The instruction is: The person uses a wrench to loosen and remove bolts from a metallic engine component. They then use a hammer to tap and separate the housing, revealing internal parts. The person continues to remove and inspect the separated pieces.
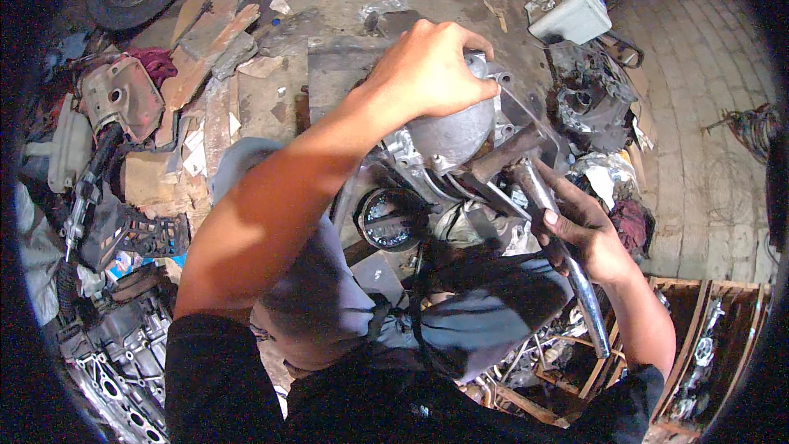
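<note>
Well, from my end, a rounded grey metal housing sits at upper centre, with the left hand nearer it—thumb and fingers parted over its top, though I can't tell whether they grip. The right hand, right of centre, has its fingers wrapped around a hammer, whose handle slants toward lower right—its head just beside the housing's lower-right side.

Head view (wide fisheye) faces down; left hand and right hand lie near.
</note>
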{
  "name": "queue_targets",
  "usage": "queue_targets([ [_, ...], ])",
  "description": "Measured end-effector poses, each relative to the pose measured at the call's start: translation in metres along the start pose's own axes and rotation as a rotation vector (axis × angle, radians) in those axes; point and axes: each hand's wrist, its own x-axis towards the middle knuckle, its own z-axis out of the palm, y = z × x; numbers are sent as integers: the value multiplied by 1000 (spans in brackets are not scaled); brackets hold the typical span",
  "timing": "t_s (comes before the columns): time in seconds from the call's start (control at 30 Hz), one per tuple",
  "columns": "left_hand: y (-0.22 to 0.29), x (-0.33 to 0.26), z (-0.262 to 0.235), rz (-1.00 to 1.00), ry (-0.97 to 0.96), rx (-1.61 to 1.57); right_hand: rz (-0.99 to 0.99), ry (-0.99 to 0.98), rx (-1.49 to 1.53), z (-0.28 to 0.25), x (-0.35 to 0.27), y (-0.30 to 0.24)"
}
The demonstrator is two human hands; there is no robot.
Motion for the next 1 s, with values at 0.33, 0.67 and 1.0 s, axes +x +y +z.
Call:
queue_targets([
  [0.33, 0, 2, -1, -35, -1, 5, -181, 96, -307, 2, -22, -2],
  [0.67, 7, 2, 1, -40, -19, 40, -423, -126, -621, 16, -10, -35],
  [1.0, 18, 8, 3, -59, -140, 76, -384, 9, -655, 14, 1, -37],
])
